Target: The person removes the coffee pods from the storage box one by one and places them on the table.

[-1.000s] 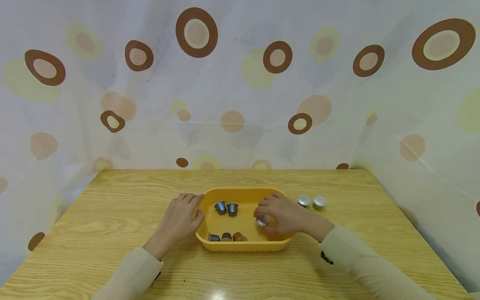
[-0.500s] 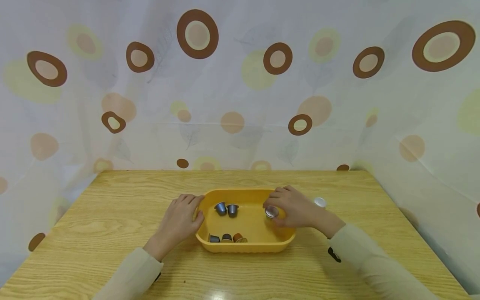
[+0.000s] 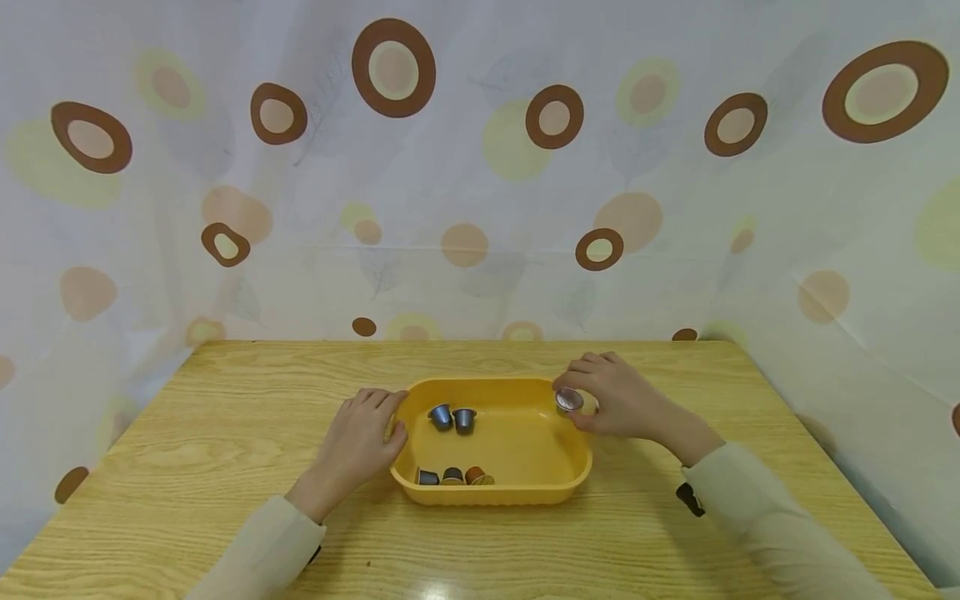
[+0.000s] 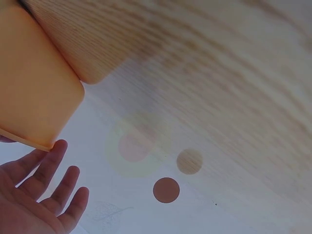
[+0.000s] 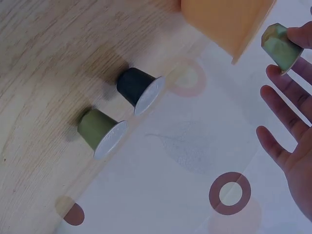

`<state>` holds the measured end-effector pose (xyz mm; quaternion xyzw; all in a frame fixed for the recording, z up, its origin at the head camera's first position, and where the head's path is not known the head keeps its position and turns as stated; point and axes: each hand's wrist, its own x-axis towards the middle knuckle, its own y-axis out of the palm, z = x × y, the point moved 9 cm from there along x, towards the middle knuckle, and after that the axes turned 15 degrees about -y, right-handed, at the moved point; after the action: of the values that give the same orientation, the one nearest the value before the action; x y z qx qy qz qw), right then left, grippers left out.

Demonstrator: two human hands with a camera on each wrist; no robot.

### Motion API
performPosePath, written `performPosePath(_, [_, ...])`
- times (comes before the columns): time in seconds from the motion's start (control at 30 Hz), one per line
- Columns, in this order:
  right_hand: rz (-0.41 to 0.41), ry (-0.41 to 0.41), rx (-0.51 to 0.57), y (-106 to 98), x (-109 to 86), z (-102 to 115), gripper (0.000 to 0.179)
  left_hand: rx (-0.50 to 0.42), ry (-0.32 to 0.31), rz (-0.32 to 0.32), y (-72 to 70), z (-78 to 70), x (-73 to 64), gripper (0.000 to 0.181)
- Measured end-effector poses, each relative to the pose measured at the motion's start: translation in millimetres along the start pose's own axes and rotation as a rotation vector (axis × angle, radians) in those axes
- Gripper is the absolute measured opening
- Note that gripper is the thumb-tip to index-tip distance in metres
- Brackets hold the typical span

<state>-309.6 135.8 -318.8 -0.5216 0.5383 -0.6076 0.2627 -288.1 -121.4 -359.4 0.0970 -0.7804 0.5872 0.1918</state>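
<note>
My right hand [image 3: 626, 400] pinches a light green coffee capsule [image 5: 281, 48] between thumb and fingers. Its silver lid [image 3: 569, 400] faces up in the head view, over the right end of the yellow plastic tray [image 3: 491, 495]. At the tray's left end, my left hand [image 3: 360, 437] holds the rim, thumb on the inner side and fingers along the outside. Inside the tray, two blue-grey capsules [image 3: 465, 421] lie toward the back. Along its front wall are a dark capsule [image 3: 428, 477], a black one [image 3: 453, 476] and an orange-brown one [image 3: 477, 475].
On the wooden table [image 3: 247, 417], a dark green capsule [image 5: 136, 87] and an olive green capsule [image 5: 100, 130] stand right of the tray; my right hand hides them in the head view. A patterned cloth [image 3: 480, 200] hangs behind the table and along its sides.
My right hand has lifted the light green capsule from the tray's middle right and moved it back and rightward to the tray's right rim. My left hand and the other capsules have stayed put.
</note>
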Motion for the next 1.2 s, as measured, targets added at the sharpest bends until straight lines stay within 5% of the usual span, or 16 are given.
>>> performPosePath(0.47, [0.018, 0.102, -0.032, -12, -30.6, -19, 0.03, 0.012, -0.005, 0.001, 0.2, 1.1, -0.4, 0.038])
performPosePath(1.2, [0.091, 0.173, -0.024, 17, -74.2, -25, 0.031, 0.017, -0.003, 0.004, 2.4, 2.1, 0.6, 0.038])
